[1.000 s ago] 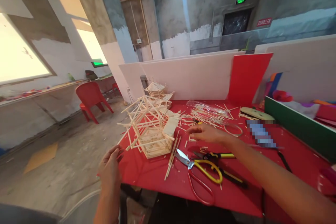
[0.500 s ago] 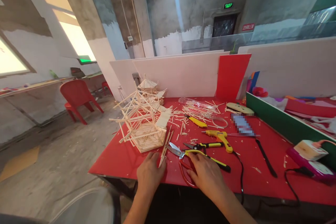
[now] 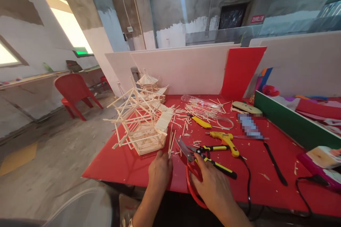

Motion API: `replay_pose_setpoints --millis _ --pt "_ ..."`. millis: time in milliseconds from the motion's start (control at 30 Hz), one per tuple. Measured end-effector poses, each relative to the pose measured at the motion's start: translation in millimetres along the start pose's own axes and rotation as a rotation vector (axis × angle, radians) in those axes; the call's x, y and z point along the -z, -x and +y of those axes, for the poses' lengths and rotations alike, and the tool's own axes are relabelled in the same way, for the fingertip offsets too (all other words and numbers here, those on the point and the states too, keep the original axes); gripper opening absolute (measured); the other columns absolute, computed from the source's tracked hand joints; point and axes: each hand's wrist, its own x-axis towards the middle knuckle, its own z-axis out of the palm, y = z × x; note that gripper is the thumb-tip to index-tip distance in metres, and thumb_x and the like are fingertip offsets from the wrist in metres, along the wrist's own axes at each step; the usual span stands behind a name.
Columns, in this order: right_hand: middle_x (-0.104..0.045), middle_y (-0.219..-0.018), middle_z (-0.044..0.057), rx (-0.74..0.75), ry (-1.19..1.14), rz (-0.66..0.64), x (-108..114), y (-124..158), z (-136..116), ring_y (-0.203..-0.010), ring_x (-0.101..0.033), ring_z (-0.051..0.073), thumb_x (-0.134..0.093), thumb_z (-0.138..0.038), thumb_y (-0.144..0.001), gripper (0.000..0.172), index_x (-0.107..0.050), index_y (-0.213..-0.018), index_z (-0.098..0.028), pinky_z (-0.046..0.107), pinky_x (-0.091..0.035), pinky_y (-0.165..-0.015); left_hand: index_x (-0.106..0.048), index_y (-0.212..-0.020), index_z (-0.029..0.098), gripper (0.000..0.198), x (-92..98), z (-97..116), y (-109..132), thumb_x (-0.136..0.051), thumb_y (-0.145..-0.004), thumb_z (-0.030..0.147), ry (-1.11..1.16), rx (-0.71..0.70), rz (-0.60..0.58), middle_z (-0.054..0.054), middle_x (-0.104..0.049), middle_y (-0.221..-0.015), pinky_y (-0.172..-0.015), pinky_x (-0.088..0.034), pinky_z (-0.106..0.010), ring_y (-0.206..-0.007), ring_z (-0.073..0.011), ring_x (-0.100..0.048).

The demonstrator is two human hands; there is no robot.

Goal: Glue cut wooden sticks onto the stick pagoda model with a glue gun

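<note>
My left hand (image 3: 160, 171) rests on the red table (image 3: 125, 165) near its front edge. Its bent fingers press on the near ends of a few loose wooden sticks (image 3: 170, 142). Just beyond them stands a model house of sticks (image 3: 142, 127). My right hand (image 3: 211, 185) is closed over the handles of the red-handled scissors (image 3: 189, 170), whose blades point away to the left. Yellow-and-black pliers (image 3: 214, 158) lie right beside that hand.
A yellow glue gun (image 3: 226, 140) with a black cable, a yellow cutter (image 3: 200, 122) and a plastic bag of sticks (image 3: 201, 104) lie further back. White boards and a red board (image 3: 239, 72) stand behind. A green box wall (image 3: 293, 126) runs along the right. A red chair (image 3: 71, 92) stands left.
My right hand came back from the far sticks to the scissors and closed on their handles, and the blades swung. My left hand came up onto the table by the loose sticks.
</note>
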Motion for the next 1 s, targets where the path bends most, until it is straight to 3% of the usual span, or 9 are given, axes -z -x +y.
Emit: replay_pose_setpoints --millis 233,433,500,667,733,800,867,933,1000 --pt "-0.066 -0.12 0.016 -0.004 0.051 -0.058 -10.5 -9.8 1.2 -0.106 -0.065 0.03 -0.049 -0.033 -0.094 0.051 -0.049 -0.143 -0.02 0.036 -0.051 -0.086 -0.069 -0.085 0.018 0.025 -2.1 14.0 -7.2 -0.048 -0.094 0.028 0.064 -0.026 0.04 -0.01 -0.071 -0.092 -0.066 -0.046 -0.029 -0.077 -0.0215 -0.068" --pt "-0.066 -0.121 0.017 0.024 -0.058 -0.02 -21.1 -9.5 -4.3 -0.108 -0.064 0.031 -0.046 -0.033 -0.094 0.054 -0.044 -0.146 -0.018 0.04 -0.05 -0.09 -0.07 -0.11 0.021 0.028 -1.4 -1.0 -7.9 -0.048 -0.093 0.023 0.132 0.013 0.149 -0.011 -0.072 -0.114 -0.074 -0.048 -0.028 -0.094 -0.0218 -0.07" --pt "-0.064 -0.126 0.017 0.033 -0.182 -0.025 -21.3 -10.9 -8.8 -0.113 -0.063 0.031 -0.044 -0.035 -0.094 0.055 -0.043 -0.147 -0.019 0.041 -0.05 -0.092 -0.069 -0.116 0.022 0.031 -1.2 -8.8 -8.3 -0.05 -0.091 0.022 0.147 0.044 0.207 -0.01 -0.074 -0.111 -0.071 -0.048 -0.028 -0.092 -0.0226 -0.071" --pt "-0.055 -0.142 0.011 -0.031 -0.662 -0.161 -14.8 -13.8 -22.9 -0.133 -0.049 0.027 -0.039 -0.054 -0.094 0.058 -0.046 -0.143 -0.024 0.037 -0.043 -0.105 -0.072 -0.085 0.024 0.019 6.3 -36.0 -1.8 -0.054 -0.089 0.028 0.241 0.1 0.421 -0.004 -0.076 -0.083 -0.062 -0.044 -0.027 -0.073 -0.0193 -0.069" --pt "-0.053 -0.144 0.009 -0.093 -0.851 -0.204 -16.0 -14.3 -27.3 -0.135 -0.047 0.026 -0.044 -0.063 -0.089 0.062 -0.05 -0.139 -0.026 0.035 -0.043 -0.106 -0.066 -0.069 0.023 0.027 12.0 -52.0 0.8 -0.054 -0.09 0.034 0.278 0.144 0.513 -0.002 -0.068 -0.067 -0.06 -0.044 -0.027 -0.063 -0.0174 -0.064" --pt "-0.065 -0.127 0.01 -0.195 -1.071 -0.287 -21.9 -14.5 -31.3 -0.116 -0.063 0.027 -0.052 -0.072 -0.081 0.071 -0.049 -0.137 -0.028 0.035 -0.055 -0.088 -0.062 -0.068 0.022 0.031 17.5 -69.2 -0.1 -0.05 -0.091 0.04 0.303 0.219 0.63 -0.003 -0.062 -0.066 -0.063 -0.047 -0.03 -0.062 -0.0188 -0.061" --pt "-0.072 -0.093 0.006 -0.338 -1.301 -0.408 -30.4 -14.8 -36.3 -0.077 -0.071 0.023 -0.062 -0.078 -0.068 0.084 -0.047 -0.136 -0.029 0.03 -0.056 -0.057 -0.065 -0.085 0.02 0.027 21.1 -84.7 -5.6 -0.052 -0.09 0.044 0.321 0.269 0.729 -0.007 -0.065 -0.083 -0.072 -0.05 -0.034 -0.079 -0.0233 -0.063" --pt "-0.065 -0.07 -0.001 -0.481 -1.462 -0.505 -38.1 -14.8 -43.1 -0.049 -0.062 0.017 -0.071 -0.079 -0.056 0.091 -0.05 -0.129 -0.029 0.025 -0.046 -0.038 -0.066 -0.099 0.02 0.029 21.4 -96.1 -14.4 -0.055 -0.088 0.044 0.341 0.278 0.78 -0.011 -0.065 -0.104 -0.085 -0.051 -0.038 -0.101 -0.0274 -0.062" --pt "-0.059 -0.063 -0.003 -0.54 -1.549 -0.547 -42.4 -14.3 -51.3 -0.04 -0.054 0.013 -0.074 -0.078 -0.052 0.083 -0.055 -0.115 -0.028 0.022 -0.04 -0.033 -0.066 -0.105 0.022 0.03 18.7 -102.5 -24.1 -0.058 -0.086 0.043 0.405 0.233 0.829 -0.011 -0.064 -0.112 -0.098 -0.047 -0.043 -0.113 -0.0292 -0.057"
